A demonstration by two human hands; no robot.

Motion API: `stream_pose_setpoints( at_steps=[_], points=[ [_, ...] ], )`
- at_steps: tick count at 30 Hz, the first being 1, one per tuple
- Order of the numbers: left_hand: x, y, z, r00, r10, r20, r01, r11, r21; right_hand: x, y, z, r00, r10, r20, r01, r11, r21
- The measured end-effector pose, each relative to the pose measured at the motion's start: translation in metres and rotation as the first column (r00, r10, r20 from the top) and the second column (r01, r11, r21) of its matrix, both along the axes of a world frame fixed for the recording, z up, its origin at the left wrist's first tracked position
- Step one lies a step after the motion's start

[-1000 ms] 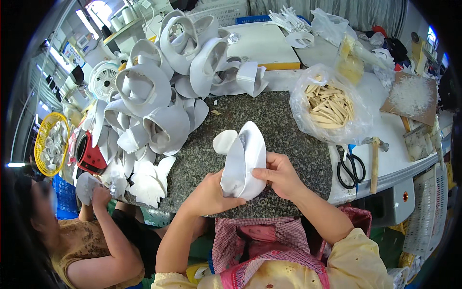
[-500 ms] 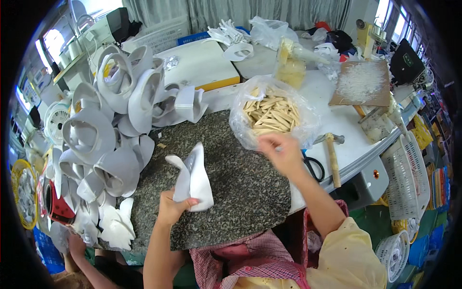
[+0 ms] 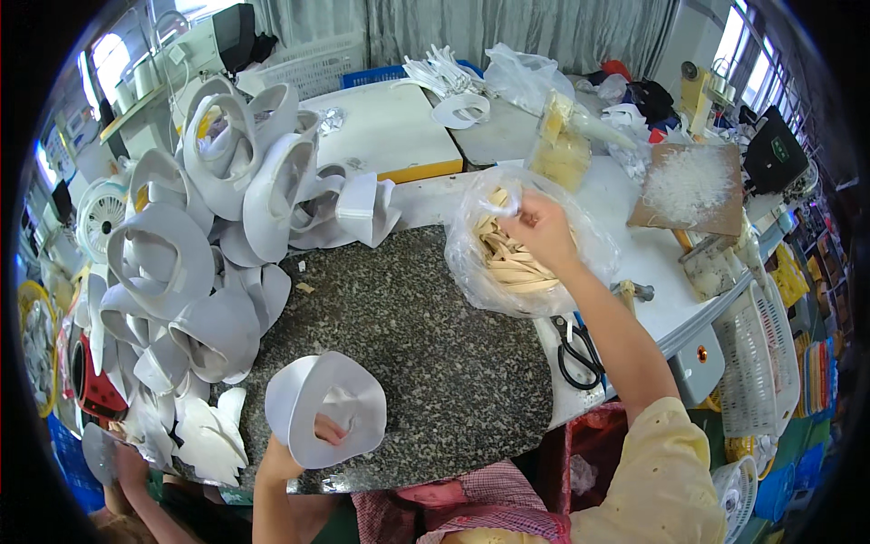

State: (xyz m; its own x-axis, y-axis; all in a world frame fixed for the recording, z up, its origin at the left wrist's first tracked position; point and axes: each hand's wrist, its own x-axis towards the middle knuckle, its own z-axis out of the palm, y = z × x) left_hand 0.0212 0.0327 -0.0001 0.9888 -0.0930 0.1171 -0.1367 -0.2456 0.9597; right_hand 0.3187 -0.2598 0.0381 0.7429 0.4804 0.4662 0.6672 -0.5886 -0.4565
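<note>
My left hand (image 3: 285,453) grips a white shoe upper (image 3: 358,376) at its lower left, fingertips showing inside its round opening. The upper is just above the dark speckled stone slab (image 3: 426,335), near its front edge. Over a clear plastic bag (image 3: 464,276), my right hand (image 3: 541,231) has its fingers bent together. At its fingertips is a small whitish bit; whether this is a separate piece or the bag's rim I cannot tell. Tan, flat, pointed strips (image 3: 517,267) fill the bag, partly hidden by the hand.
Piled white shoe uppers (image 3: 168,258) cover the left side, with flat white pieces (image 3: 210,435) below. Black-handled scissors (image 3: 580,354) and a hammer (image 3: 639,292) lie right of the slab. Another person's hand (image 3: 131,467) is at the lower left. A brown board (image 3: 689,186) stands farther right.
My left hand has moved left and nearer, turning the upper so its opening faces me. My right hand has moved from the bag's near edge to over its middle. The view has shifted slightly.
</note>
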Motion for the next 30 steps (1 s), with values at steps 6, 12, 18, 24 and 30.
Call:
stream_pose_setpoints(
  at_steps=[6, 12, 18, 24, 30],
  points=[
    [-0.014, 0.008, -0.008, 0.977, 0.087, -0.196, -0.081, 0.996, 0.04, -0.028, -0.023, 0.029, 0.836, 0.282, -0.47, 0.192, 0.653, 0.733],
    [-0.013, 0.012, -0.028, 0.987, 0.015, -0.161, -0.011, 1.0, 0.027, -0.134, -0.012, 0.024, 0.878, 0.076, -0.472, 0.078, 0.951, 0.299],
    [-0.016, 0.018, -0.038, 0.978, 0.065, -0.197, -0.038, 0.99, 0.134, -0.196, 0.094, -0.016, 0.615, 0.743, -0.266, -0.685, 0.669, 0.288],
    [-0.028, 0.013, -0.021, 0.987, 0.116, -0.113, -0.075, 0.946, 0.316, -0.198, 0.118, -0.034, 0.815, 0.574, -0.088, -0.579, 0.813, -0.062],
    [-0.027, 0.014, -0.035, 0.999, 0.041, -0.016, -0.03, 0.904, 0.425, -0.201, 0.125, -0.036, 0.842, 0.537, -0.049, -0.536, 0.824, -0.184]
  ],
)
